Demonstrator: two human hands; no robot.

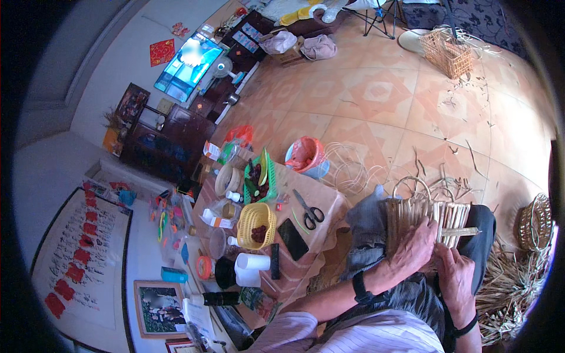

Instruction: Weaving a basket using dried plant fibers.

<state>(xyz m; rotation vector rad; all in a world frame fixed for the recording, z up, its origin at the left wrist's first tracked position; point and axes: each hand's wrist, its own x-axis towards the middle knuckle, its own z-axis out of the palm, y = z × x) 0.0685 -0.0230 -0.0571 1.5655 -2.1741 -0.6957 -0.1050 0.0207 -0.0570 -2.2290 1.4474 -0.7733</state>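
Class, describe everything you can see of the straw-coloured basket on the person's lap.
The basket looks made of flat, pale tan plant strips set side by side. Two thin, curved handles rise at its far edge. One strip runs crosswise and sticks out to the right. It rests on the person's lap. The left hand lies against it; the right hand is at its near edge, though its exact grip is unclear.
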